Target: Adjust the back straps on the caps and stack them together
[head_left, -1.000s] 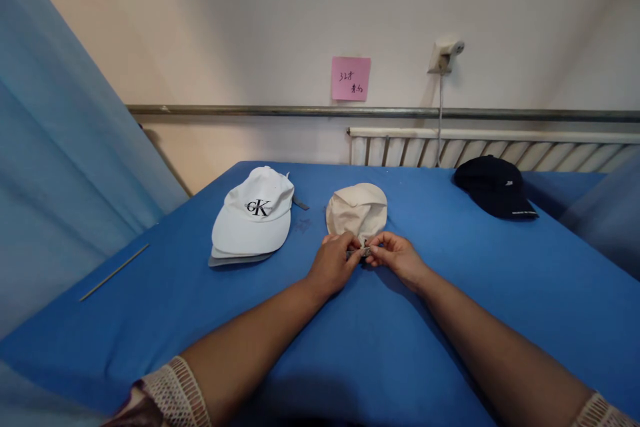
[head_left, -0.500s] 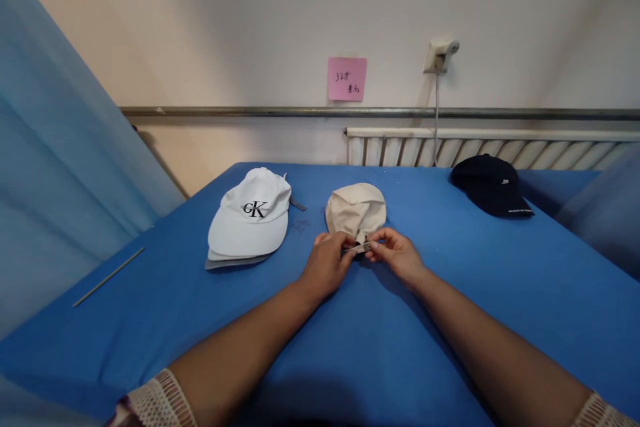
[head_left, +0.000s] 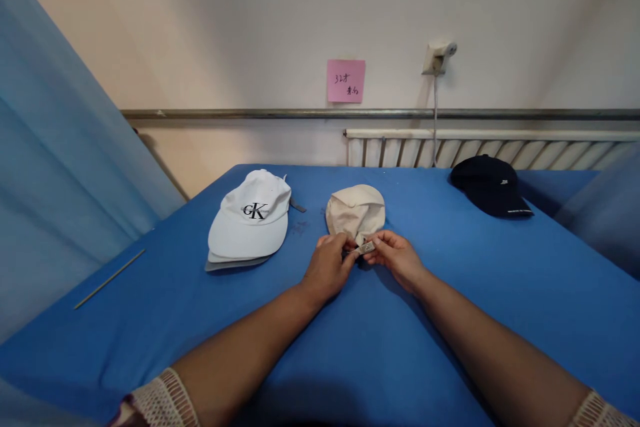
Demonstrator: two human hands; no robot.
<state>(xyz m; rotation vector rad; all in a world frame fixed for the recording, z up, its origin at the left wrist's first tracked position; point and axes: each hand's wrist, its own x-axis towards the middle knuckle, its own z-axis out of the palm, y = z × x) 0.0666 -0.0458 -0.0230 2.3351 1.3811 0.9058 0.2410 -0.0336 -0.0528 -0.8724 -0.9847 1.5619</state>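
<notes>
A beige cap (head_left: 356, 208) lies in the middle of the blue-covered table, its strap side toward me. My left hand (head_left: 329, 265) is closed, pinching the cap's strap (head_left: 367, 247) from the left. From the right, my right hand (head_left: 397, 256) pinches the same strap near a small metallic-looking buckle or tag. Part of the strap is hidden behind my fingers. To the left sits a stack of caps, with a white cap (head_left: 253, 217) bearing black letters on top and a grey brim showing underneath. A black cap (head_left: 490, 185) rests at the far right.
A thin stick (head_left: 110, 279) lies on the blue cloth (head_left: 320, 353) at the left. Blue curtains (head_left: 65, 147) hang on the left side. Behind the table are a radiator (head_left: 390, 150), a metal rail (head_left: 280, 114), a pink note (head_left: 346, 81) and a plugged-in cord (head_left: 436, 107).
The strap has turned slightly in my fingers, so more of the small buckle or tag faces me. Both hands stay at the beige cap, and the other caps have not moved.
</notes>
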